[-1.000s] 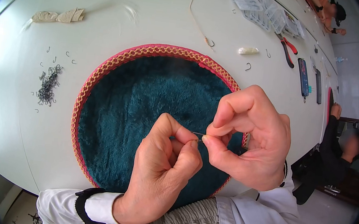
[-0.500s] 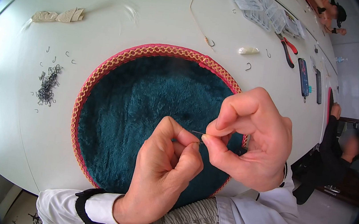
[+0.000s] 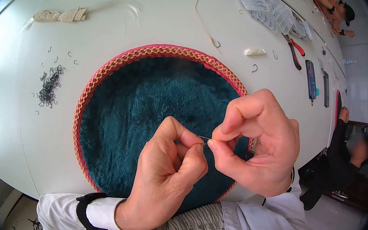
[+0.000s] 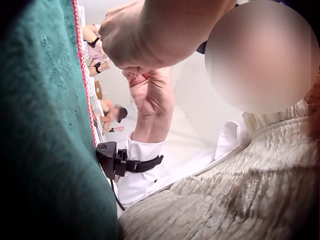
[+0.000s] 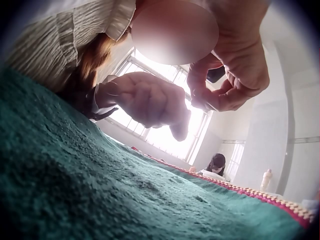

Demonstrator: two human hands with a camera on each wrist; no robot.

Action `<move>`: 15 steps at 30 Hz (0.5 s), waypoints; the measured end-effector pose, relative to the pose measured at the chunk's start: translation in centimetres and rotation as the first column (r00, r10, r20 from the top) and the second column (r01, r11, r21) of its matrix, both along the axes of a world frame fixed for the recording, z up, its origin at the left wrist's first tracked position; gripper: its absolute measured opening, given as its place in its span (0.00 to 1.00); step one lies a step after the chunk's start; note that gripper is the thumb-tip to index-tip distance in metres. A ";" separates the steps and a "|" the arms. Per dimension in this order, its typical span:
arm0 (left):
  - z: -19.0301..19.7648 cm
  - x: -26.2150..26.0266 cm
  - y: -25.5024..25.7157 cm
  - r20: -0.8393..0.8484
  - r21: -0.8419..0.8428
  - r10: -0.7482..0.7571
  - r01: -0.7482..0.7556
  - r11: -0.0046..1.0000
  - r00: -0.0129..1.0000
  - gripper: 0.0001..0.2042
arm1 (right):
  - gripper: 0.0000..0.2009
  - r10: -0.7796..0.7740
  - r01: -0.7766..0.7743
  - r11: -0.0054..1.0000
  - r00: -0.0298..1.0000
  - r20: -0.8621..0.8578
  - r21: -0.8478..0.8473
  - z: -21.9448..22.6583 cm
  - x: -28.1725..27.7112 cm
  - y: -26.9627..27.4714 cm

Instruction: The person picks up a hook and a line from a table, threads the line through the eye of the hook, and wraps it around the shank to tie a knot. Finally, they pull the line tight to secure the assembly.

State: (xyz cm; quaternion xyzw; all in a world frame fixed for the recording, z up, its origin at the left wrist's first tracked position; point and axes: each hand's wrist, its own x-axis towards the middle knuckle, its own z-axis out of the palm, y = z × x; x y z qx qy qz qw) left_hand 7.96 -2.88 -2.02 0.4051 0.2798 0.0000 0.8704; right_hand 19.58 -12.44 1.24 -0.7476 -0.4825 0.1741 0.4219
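Note:
In the head view, a thin metallic piece [image 3: 204, 137] spans the small gap between the two hands, above a round cushion of dark teal plush [image 3: 150, 92]. The right hand [image 3: 258, 145] pinches its right end between thumb and index finger. The left hand [image 3: 163, 172] pinches with thumb and curled index finger at the other end; what lies inside that grip is hidden. In the left wrist view, a fine pale thread loop hangs by the right hand [image 4: 150, 95]. The right wrist view has the left hand [image 5: 145, 100] beside the right hand [image 5: 230, 75].
Small dark hooks [image 3: 49, 87] lie piled at the left. A wrapped bundle [image 3: 60, 16], clear plastic boxes [image 3: 265, 12], a corded hook [image 3: 215, 43], red-handled pliers [image 3: 294, 50] and a phone [image 3: 310, 80] are on the white table [image 3: 12, 130]. Other people sit at the right.
Both hands stay nearly in place. The left hand dipped slightly and came back up, while the right hand has shifted a little to the right since the first frame.

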 end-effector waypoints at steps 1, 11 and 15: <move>0.0 0.0 0.0 0.000 0.000 0.000 0.000 1.000 1.000 0.04 | 0.14 0.000 0.000 1.000 1.000 0.000 0.000 0.0 0.0 0.0; 0.0 0.0 -0.1 -0.009 0.002 -0.004 0.004 1.000 1.000 0.04 | 0.14 -0.017 0.017 1.000 1.000 -0.010 -0.017 0.1 -0.1 0.1; 0.0 0.0 -0.1 -0.016 -0.001 -0.004 0.004 1.000 1.000 0.04 | 0.14 -0.038 0.038 0.999 0.999 -0.024 -0.030 0.1 -0.2 0.1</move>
